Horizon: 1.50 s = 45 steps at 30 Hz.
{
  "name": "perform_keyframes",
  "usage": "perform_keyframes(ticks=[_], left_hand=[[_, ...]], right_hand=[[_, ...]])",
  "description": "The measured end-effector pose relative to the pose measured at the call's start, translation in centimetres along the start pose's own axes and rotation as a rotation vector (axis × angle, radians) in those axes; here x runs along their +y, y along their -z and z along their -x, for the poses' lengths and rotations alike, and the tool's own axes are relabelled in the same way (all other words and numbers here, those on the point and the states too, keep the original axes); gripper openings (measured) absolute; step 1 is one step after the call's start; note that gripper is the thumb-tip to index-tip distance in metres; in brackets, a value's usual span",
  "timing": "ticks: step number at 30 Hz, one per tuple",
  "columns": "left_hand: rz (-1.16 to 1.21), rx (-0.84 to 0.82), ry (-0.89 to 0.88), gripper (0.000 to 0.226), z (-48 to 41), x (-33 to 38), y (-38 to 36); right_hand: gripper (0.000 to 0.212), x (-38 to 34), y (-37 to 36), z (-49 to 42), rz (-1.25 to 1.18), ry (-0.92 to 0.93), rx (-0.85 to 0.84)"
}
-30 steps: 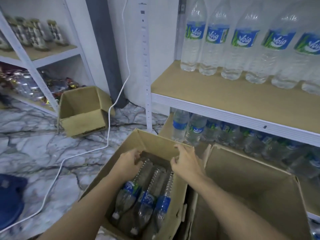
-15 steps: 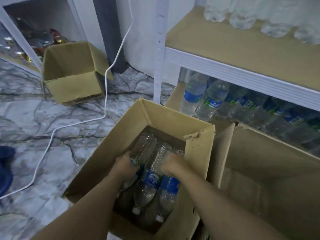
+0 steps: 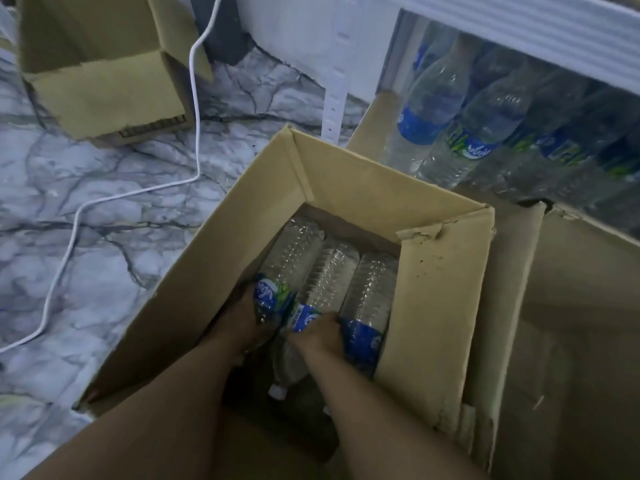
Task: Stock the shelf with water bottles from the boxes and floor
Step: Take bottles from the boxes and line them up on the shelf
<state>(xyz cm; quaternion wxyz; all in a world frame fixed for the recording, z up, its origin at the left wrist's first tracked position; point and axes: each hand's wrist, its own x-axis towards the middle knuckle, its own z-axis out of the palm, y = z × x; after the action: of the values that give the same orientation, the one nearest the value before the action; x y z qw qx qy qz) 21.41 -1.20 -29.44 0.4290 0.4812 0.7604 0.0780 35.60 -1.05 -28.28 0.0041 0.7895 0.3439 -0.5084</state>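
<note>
Cardboard walls frame both hands deep inside an open box [image 3: 433,306] on the marble floor [image 3: 104,237], where three water bottles lie side by side, long axes running from the near wall, caps toward the person, to the far wall. The left hand [image 3: 247,322] clamps around the left bottle [image 3: 291,268] at its label; the right hand [image 3: 320,334] closes over the middle bottle [image 3: 329,275]. The third bottle [image 3: 372,296] rests untouched against the box's right wall. Stocked bottles [image 3: 478,133] crowd the shelf's lowest board beyond the box.
</note>
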Motion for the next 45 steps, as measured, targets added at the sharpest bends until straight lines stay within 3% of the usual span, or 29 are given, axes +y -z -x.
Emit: perform_keyframes(ticks=[4,10,13,18,21,23,25,27,28,30,33,36,40,45], left_hand=[[0.072,-0.118,0.003,0.119,-0.3,-0.9,-0.5],[0.042,-0.049,-0.043,0.114,-0.2,-0.3,-1.1],[-0.04,-0.048,-0.041,0.116,0.0,0.3,-0.6],[-0.202,-0.162,0.035,0.117,1.2,3.3,0.9],[-0.217,-0.232,0.12,0.113,2.2,6.4,2.2],[-0.133,-0.25,0.172,0.101,2.9,8.7,3.3],[0.039,-0.328,0.235,0.073,3.7,11.3,5.1],[0.093,-0.461,0.336,0.05,4.5,13.9,7.5],[0.063,-0.504,0.367,0.042,4.9,14.9,8.8],[-0.028,-0.543,0.418,0.035,5.5,16.2,10.7],[-0.031,-0.519,0.527,0.041,5.8,15.4,11.4],[0.081,-0.47,0.581,0.051,5.2,14.5,11.3],[0.172,-0.385,0.59,0.048,4.9,14.2,11.5],[0.276,-0.286,0.554,0.052,4.7,13.0,11.7]], right_hand=[[0.117,0.3,-1.2,0.1,-0.094,-0.014,-0.012],[0.112,0.1,-1.1,0.1,-0.195,-0.043,0.015],[0.115,0.1,0.4,-0.1,-0.139,-0.058,-0.03],[0.096,-0.6,3.6,0.6,-0.047,-0.041,-0.064],[0.099,-1.5,5.8,2.1,0.072,-0.006,-0.043],[0.105,-2.3,7.8,3.0,0.158,0.016,-0.024],[0.101,-3.3,10.2,4.7,0.224,0.079,-0.055],[0.075,-4.5,12.6,5.9,0.25,0.165,-0.116],[0.056,-5.0,13.8,6.6,0.245,0.181,-0.15],[0.038,-6.0,15.5,7.9,0.215,0.153,-0.269],[0.024,-6.2,15.8,8.6,0.131,-0.028,-0.457],[0.023,-5.8,14.6,7.2,0.066,-0.059,-0.487],[0.018,-6.3,14.5,6.0,-0.093,-0.115,-0.528],[0.028,-6.2,14.6,4.2,-0.23,-0.151,-0.619]])
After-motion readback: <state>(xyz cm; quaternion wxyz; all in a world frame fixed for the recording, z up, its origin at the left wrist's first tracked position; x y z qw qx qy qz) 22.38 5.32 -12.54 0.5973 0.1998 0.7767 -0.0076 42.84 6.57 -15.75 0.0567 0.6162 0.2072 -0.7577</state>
